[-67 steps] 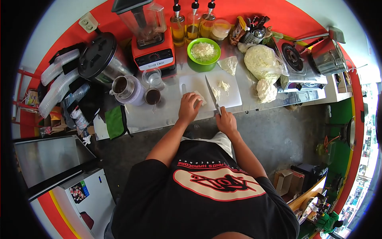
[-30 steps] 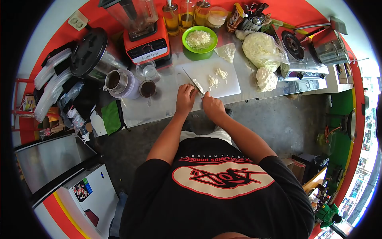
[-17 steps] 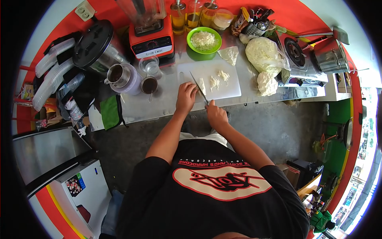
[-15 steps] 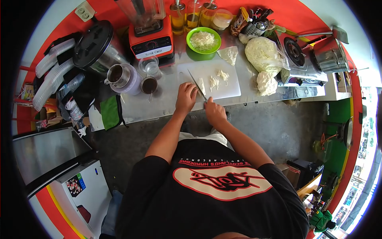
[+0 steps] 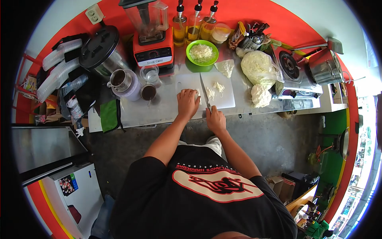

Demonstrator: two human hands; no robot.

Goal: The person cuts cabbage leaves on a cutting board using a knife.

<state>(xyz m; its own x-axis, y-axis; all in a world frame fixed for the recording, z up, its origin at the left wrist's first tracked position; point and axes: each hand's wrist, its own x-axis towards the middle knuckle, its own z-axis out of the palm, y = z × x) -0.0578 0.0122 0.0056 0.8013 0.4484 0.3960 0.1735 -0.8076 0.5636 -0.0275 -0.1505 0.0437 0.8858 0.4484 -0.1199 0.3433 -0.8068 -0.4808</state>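
My right hand (image 5: 216, 120) is closed around the handle of a kitchen knife (image 5: 204, 88). Its long blade points away from me, over the white cutting board (image 5: 184, 81). To the left of the blade, my left hand (image 5: 188, 104) rests at the board's near left part, with curled fingers holding a small pale cabbage piece (image 5: 198, 96), mostly hidden by them. Right of the knife lie two little heaps of shredded cabbage (image 5: 218, 86). A flat cabbage leaf chunk (image 5: 225, 68) sits at the board's far right corner. Behind the board, a green bowl (image 5: 190, 59) holds more shreds.
A bagged cabbage (image 5: 258, 68) and a cut chunk (image 5: 261, 96) lie to the right, before a gas stove (image 5: 292, 65) with a pot (image 5: 324, 67). On the left stand a red blender (image 5: 153, 51), cups, a dark drink (image 5: 148, 92) and a large lidded pot (image 5: 101, 51).
The knife has swung from a leftward slant to nearly straight ahead, its tip moving right relative to the board. My left fingers have spread over the cabbage piece. The whole view has shifted slightly.
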